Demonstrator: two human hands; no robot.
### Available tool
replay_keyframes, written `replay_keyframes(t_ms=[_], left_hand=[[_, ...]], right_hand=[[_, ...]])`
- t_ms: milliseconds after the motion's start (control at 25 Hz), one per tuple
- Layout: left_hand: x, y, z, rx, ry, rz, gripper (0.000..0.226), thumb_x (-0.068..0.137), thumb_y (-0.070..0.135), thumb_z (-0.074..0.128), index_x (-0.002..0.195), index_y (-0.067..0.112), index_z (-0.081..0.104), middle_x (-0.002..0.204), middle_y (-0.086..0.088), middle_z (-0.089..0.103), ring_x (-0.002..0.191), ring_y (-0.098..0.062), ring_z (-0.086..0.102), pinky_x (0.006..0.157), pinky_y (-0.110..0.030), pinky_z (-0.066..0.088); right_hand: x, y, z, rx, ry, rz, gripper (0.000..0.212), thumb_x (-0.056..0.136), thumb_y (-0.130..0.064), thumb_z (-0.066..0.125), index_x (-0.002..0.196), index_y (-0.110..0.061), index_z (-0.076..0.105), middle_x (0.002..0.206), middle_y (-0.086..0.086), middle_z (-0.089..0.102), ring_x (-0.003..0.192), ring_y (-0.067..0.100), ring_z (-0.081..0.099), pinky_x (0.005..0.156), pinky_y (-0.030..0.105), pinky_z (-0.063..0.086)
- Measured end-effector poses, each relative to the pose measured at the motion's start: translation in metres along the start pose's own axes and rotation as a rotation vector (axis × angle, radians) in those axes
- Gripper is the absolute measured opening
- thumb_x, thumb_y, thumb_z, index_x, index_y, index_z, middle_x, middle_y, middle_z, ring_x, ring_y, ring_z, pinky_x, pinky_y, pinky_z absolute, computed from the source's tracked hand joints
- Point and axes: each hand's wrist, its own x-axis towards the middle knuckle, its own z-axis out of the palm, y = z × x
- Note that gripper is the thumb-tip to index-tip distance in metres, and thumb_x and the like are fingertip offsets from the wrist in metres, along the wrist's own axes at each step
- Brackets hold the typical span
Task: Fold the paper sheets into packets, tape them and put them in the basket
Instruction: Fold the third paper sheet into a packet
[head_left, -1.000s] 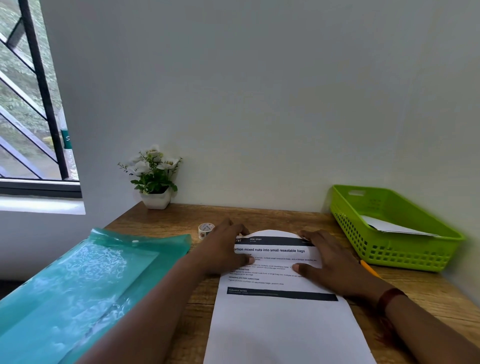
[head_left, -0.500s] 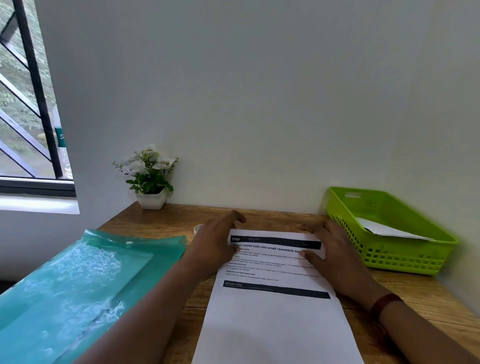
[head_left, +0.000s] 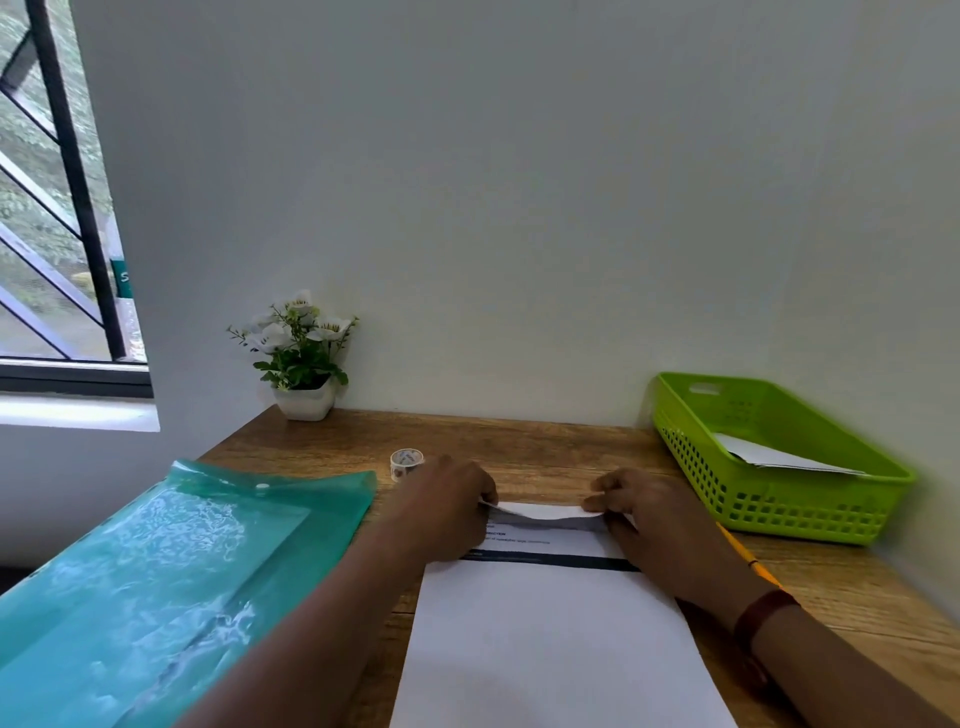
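Observation:
A white printed paper sheet (head_left: 550, 639) lies on the wooden desk (head_left: 545, 447) in front of me. Its far edge is lifted and curls back toward me. My left hand (head_left: 447, 506) pinches the far left corner and my right hand (head_left: 649, 514) pinches the far right corner. A small roll of tape (head_left: 406, 463) stands just beyond my left hand. The green basket (head_left: 769, 499) sits at the right against the wall, with a folded white packet (head_left: 774, 456) inside it.
A teal plastic document folder (head_left: 171, 587) covers the desk's left side and overhangs the edge. A potted white flower (head_left: 301, 358) stands at the back left by the wall. A yellow pencil (head_left: 743, 553) lies between my right wrist and the basket.
Both hands moved from lying flat on the sheet to its far corners and lifted the far edge, which now curls toward me and covers the top heading.

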Motion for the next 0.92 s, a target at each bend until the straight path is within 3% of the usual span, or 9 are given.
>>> replay_keyframes(t_ms=[120,240,320,360,440,520,600,720,920], left_hand=[[-0.004,0.007,0.003,0.156,-0.126,0.033,0.032,0.091,0.022,0.049,0.12,0.024,0.063,0.111,-0.001,0.067,0.103,-0.02,0.059,0.095,-0.041,0.049],[-0.007,0.011,0.004,0.187,-0.187,0.013,0.031,0.096,0.031,0.043,0.119,0.018,0.059,0.108,-0.005,0.064,0.097,-0.021,0.058,0.082,-0.035,0.049],[-0.008,0.016,0.005,0.155,-0.26,-0.003,0.039,0.1,0.04,0.038,0.124,0.014,0.055,0.12,-0.009,0.059,0.106,-0.023,0.056,0.084,-0.035,0.048],[-0.008,0.018,0.007,0.13,-0.318,-0.013,0.046,0.101,0.043,0.034,0.132,0.012,0.049,0.136,-0.013,0.051,0.12,-0.026,0.05,0.095,-0.037,0.046],[-0.01,0.022,0.011,0.094,-0.411,-0.025,0.06,0.102,0.046,0.028,0.149,0.009,0.026,0.159,-0.015,0.017,0.146,-0.029,0.019,0.116,-0.043,0.026],[-0.011,0.023,0.012,0.092,-0.444,-0.007,0.065,0.103,0.047,0.023,0.153,0.008,0.008,0.161,-0.013,-0.002,0.149,-0.027,-0.002,0.121,-0.044,0.008],[-0.012,0.024,0.014,0.098,-0.459,0.029,0.065,0.103,0.045,0.02,0.153,0.009,0.0,0.161,-0.011,-0.009,0.148,-0.024,-0.01,0.12,-0.044,-0.002],[-0.011,0.027,0.016,0.094,-0.468,0.088,0.062,0.104,0.041,0.021,0.153,0.012,-0.005,0.161,-0.007,-0.011,0.147,-0.021,-0.016,0.118,-0.043,-0.007],[-0.012,0.029,0.017,0.103,-0.457,0.088,0.063,0.104,0.041,0.022,0.153,0.012,-0.005,0.161,-0.008,-0.01,0.147,-0.021,-0.014,0.118,-0.043,-0.006]], right_hand=[[-0.002,-0.006,0.0,-0.042,-0.113,0.068,0.038,0.087,-0.017,0.052,0.119,-0.03,0.067,0.128,-0.011,0.062,0.119,0.012,0.057,0.098,0.025,0.044],[-0.003,-0.011,-0.005,-0.076,-0.183,0.127,0.041,0.093,-0.024,0.047,0.133,-0.032,0.054,0.138,-0.011,0.053,0.126,0.013,0.05,0.099,0.025,0.04],[-0.004,-0.016,-0.008,-0.112,-0.29,0.13,0.041,0.096,-0.039,0.043,0.136,-0.031,0.049,0.14,-0.007,0.052,0.126,0.016,0.05,0.098,0.031,0.043],[-0.005,-0.018,-0.008,-0.131,-0.354,0.128,0.047,0.096,-0.048,0.039,0.139,-0.03,0.045,0.145,-0.005,0.047,0.13,0.016,0.046,0.101,0.033,0.041],[-0.006,-0.023,-0.008,-0.155,-0.474,0.133,0.062,0.094,-0.061,0.029,0.146,-0.028,0.032,0.156,-0.004,0.027,0.141,0.015,0.029,0.112,0.034,0.03],[-0.008,-0.028,-0.006,-0.164,-0.563,0.129,0.081,0.086,-0.073,0.012,0.152,-0.026,0.017,0.161,-0.002,0.01,0.147,0.014,0.011,0.119,0.035,0.013],[-0.01,-0.034,-0.003,-0.134,-0.595,0.108,0.103,0.069,-0.084,-0.007,0.153,-0.025,0.005,0.161,-0.001,-0.001,0.147,0.01,-0.004,0.12,0.038,-0.002],[-0.008,-0.041,0.007,-0.055,-0.607,0.088,0.107,0.064,-0.084,-0.014,0.153,-0.025,-0.002,0.161,-0.003,-0.006,0.146,0.007,-0.012,0.119,0.038,-0.008],[-0.006,-0.047,0.012,-0.019,-0.599,0.076,0.107,0.062,-0.081,-0.015,0.152,-0.024,-0.004,0.161,-0.005,-0.008,0.145,0.005,-0.012,0.119,0.032,-0.006]])
